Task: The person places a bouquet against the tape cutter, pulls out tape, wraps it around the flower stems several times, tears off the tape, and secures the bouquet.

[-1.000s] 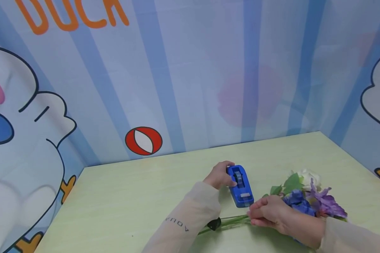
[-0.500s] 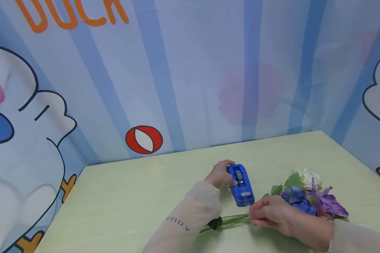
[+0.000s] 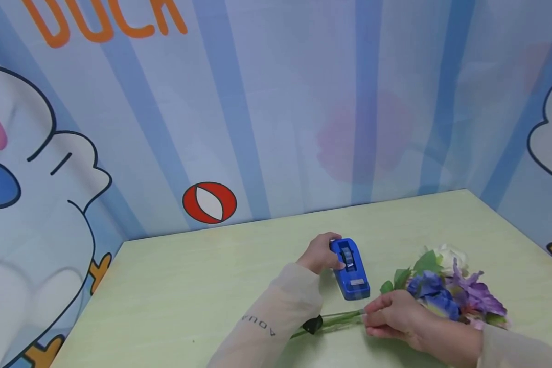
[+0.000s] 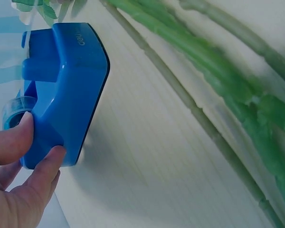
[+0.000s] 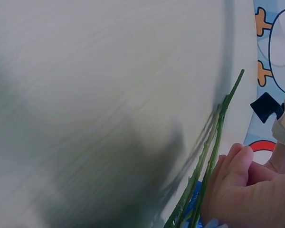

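Gripping blue tape dispenser (image 3: 358,289), left hand (image 3: 319,253) at roll end

The left arm (image 3: 280,301), in a sheer cream sleeve (image 3: 250,342) (dark letters run along it), slants up to the blue plastic tape dispenser (image 3: 353,280), where the left hand (image 3: 319,254) grips the far end between thumb and fingers. The right hand (image 3: 397,318), wrist bare, sits just beside the dispenser's near end, fingers bent and fingertips close together.
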{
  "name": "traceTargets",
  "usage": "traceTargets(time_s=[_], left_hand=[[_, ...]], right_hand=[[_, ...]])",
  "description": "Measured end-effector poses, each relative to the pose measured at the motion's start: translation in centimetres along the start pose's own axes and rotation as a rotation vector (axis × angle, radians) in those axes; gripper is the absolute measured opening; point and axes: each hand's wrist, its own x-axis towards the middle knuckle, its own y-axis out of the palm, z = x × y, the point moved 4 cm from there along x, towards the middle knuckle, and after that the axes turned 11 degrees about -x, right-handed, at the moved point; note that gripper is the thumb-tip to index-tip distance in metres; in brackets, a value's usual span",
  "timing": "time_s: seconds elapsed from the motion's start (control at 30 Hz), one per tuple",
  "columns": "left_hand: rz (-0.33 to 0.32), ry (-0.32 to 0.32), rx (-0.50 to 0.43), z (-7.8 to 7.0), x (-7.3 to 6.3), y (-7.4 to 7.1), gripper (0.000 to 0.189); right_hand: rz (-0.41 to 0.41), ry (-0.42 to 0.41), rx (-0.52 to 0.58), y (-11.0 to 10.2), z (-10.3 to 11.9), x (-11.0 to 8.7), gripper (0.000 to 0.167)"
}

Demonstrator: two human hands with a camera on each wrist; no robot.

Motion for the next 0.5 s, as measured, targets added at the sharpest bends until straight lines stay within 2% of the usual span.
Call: traceTargets(time_s=[0.2,0.5], left_hand=[[-0.003,0.008,0.003,0.12,0.13,0.09,0.062],[-0.008,0.005,0.013,0.1,0.26,0.09,0.061]], right_hand=[[-0.029,0.021,-0.021,0.04,-0.39,0.13,0.016],[-0.056,0.004,-0.089,0.2,-0.5,-0.08,0.014]])
